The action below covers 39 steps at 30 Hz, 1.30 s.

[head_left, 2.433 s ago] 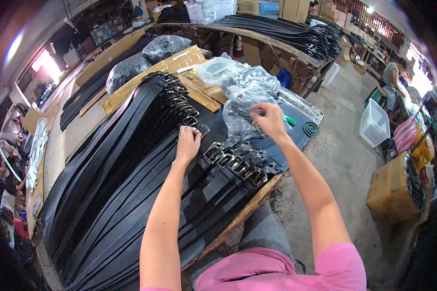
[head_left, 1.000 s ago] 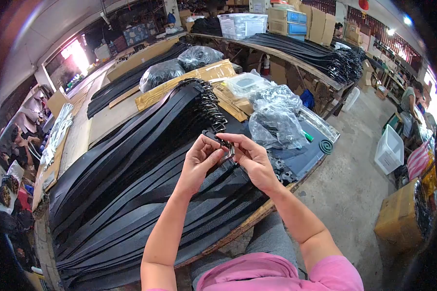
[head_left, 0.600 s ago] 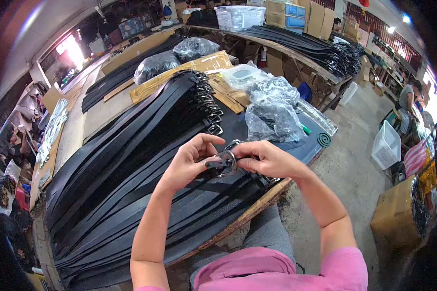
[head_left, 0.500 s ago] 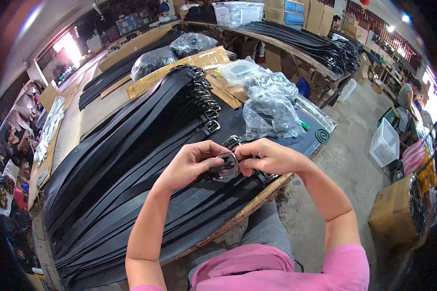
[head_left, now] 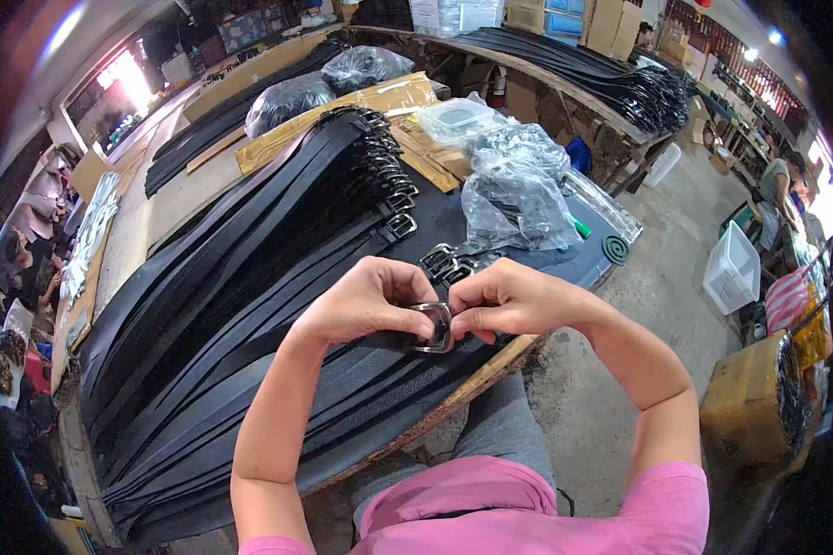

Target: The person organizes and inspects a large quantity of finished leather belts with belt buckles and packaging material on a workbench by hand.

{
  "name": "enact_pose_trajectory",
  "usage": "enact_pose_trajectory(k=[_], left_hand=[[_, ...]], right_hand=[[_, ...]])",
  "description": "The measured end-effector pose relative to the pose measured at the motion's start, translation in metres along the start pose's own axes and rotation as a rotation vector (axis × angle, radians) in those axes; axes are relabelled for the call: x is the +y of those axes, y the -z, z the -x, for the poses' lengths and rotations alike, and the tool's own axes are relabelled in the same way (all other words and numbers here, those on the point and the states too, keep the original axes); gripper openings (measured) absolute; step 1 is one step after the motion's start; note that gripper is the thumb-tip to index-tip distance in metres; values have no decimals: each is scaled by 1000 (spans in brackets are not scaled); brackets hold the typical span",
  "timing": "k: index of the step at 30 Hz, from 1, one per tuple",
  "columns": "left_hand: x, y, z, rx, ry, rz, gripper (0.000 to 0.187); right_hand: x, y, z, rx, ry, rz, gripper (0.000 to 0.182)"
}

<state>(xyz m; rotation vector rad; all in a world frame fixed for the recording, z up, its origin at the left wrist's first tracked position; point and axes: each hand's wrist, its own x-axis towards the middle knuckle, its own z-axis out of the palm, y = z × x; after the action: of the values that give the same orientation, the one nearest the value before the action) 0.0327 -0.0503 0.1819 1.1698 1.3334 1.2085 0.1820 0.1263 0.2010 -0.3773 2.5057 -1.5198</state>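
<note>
A silver belt buckle (head_left: 445,331) is held up between my two hands, over the near edge of the table. My left hand (head_left: 372,303) pinches its left side with thumb and curled fingers. From the right, my right hand (head_left: 504,301) grips the buckle's other side, thumb tip against the frame. Part of the buckle and whatever is joined to it are hidden by my fingers. Just behind my hands lie more buckles (head_left: 446,263) on belt ends. Black leather belts (head_left: 250,314) spread in long rows to the left, with a raised stack's buckles (head_left: 393,176) at its right end.
Clear plastic bags (head_left: 518,203), a plastic container lid (head_left: 458,120) and a green coil (head_left: 615,249) lie beyond my hands. More belts (head_left: 583,79) cover the back table. On the floor at right stand a white bin (head_left: 733,268) and a taped carton (head_left: 750,398). Another person (head_left: 777,194) sits farther back.
The buckle has turned in my hands, its frame now facing more toward me. Both hands stay pinched on it and have shifted only slightly. The camera view has moved a little.
</note>
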Motion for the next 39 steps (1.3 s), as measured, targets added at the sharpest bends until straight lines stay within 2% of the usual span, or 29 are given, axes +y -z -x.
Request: enact_pose_trajectory(k=[3,4,5,7,8,11,15,19,22,25,27,29,31,33,35,37,39], left_hand=[[8,-15,-2,-35,161,-180,23],[2,-19,-1,-42,109,-199,24],[-5,-23,0,-49,58,-218,25],[5,-36,7,-36,104,-157,25],[2,-40,8,-22,121,-157,25],[-8,-54,16,21,108,-190,26],[-17,-61,20,90,37,-296,26],[-10,-65,25,152,3,-390,26],[-10,-66,30,201,-135,-599,28],[-17,-62,36,288,-299,-595,33],[-13,-50,47,313,-271,-555,42],[-13,-35,67,364,-203,-666,54],[-26,-21,91,570,-179,-849,48],[-41,10,128,736,-60,-1055,39],[-53,51,185,919,32,-1265,44],[-54,84,254,1070,134,-1397,47],[-59,115,345,1176,248,-1547,46]], right_hand=[[-1,-5,3,-12,-32,126,19],[8,-11,4,6,11,121,18],[6,-13,8,-45,-87,98,23],[8,-20,17,-52,-143,-61,28],[7,-19,22,-131,-260,-170,27],[4,-27,37,-196,-59,-117,21],[7,-31,40,-215,-71,-50,12],[7,-38,40,-128,-35,42,7],[3,-40,37,-75,-14,20,5],[-2,-38,32,-25,-17,42,4],[-3,-34,30,9,7,62,4],[-15,-21,29,50,-88,48,8],[-8,1,26,201,-134,29,17],[-5,29,23,302,-212,-73,26],[-3,51,17,511,-259,55,33],[16,73,11,536,-188,245,39],[30,82,-1,528,-212,246,43]])
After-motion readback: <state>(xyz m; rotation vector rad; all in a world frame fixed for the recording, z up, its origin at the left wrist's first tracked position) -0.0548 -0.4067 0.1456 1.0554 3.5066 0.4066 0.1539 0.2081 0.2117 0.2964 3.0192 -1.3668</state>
